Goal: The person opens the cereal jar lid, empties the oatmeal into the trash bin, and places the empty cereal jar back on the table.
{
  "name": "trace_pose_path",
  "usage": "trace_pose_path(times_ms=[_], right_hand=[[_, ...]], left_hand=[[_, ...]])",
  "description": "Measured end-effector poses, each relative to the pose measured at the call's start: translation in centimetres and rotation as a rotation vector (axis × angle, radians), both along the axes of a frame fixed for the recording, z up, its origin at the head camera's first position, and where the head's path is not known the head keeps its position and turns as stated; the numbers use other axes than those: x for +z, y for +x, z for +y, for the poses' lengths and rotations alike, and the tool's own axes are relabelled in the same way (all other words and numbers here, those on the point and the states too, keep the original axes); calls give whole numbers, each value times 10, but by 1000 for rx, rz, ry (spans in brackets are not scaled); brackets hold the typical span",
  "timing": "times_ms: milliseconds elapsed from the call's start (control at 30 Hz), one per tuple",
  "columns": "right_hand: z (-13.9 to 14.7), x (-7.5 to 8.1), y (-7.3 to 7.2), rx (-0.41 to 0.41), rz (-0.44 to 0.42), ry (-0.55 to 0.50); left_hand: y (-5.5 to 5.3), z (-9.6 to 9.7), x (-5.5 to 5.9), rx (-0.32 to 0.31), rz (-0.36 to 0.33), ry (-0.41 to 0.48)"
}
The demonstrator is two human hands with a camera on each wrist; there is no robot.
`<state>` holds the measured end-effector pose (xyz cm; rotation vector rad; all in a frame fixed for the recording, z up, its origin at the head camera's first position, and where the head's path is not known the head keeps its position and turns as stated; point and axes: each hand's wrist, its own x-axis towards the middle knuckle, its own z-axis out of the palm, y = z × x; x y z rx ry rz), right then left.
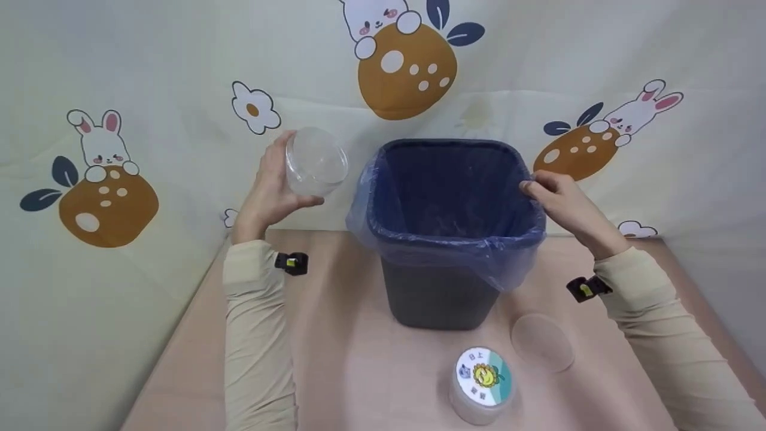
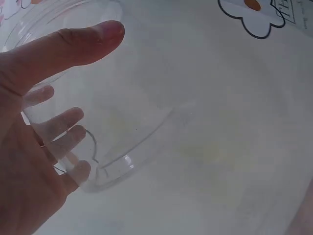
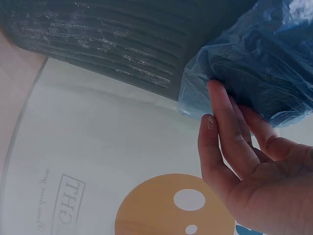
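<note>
My left hand (image 1: 272, 185) holds a clear plastic jar (image 1: 317, 161) up in the air, left of the bin. In the left wrist view its thumb (image 2: 83, 46) lies along one side, and the other fingers show through the clear wall. A dark grey trash bin (image 1: 440, 293) stands upright, lined with a blue translucent trash bag (image 1: 508, 257) folded over its rim. At the bin's right rim, my right hand (image 1: 565, 200) grips the bag's folded edge. The right wrist view shows its fingers (image 3: 230, 127) against the outside of the bag.
A small tub (image 1: 482, 386) with a sunflower label on its lid stands on the pink tabletop (image 1: 383, 383) in front of the bin. Right of it lies a translucent round lid (image 1: 543, 342). Behind hangs a pale cloth (image 1: 179, 48) printed with rabbits and fruit.
</note>
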<state>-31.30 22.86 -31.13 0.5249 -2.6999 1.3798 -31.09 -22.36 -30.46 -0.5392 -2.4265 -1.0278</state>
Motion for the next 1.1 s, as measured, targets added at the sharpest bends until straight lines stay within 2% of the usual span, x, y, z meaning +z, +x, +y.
trace_pose_path(times_ms=[167, 267, 500, 667, 800, 933, 1000, 1100], right_hand=[[1, 0, 1, -6, -3, 0], [1, 0, 1, -10, 2, -2], [1, 0, 1, -3, -2, -10], [1, 0, 2, 1, -15, -8], [1, -1, 1, -8, -15, -8], [0, -1, 0, -25, -4, -3], [-1, -2, 0, -30, -2, 0], [-1, -2, 1, -28, -5, -9]], left_hand=[[-3, -4, -35, -24, -200, 95], [-5, -5, -58, -30, -297, 135], [-6, -11, -118, -32, -452, 214], [-3, -13, -149, -59, -518, 272], [-3, -13, -166, -82, -543, 291], [-1, -13, -176, -93, -575, 313], [0, -13, -179, -104, -584, 330], [8, -10, -171, -114, -611, 342]])
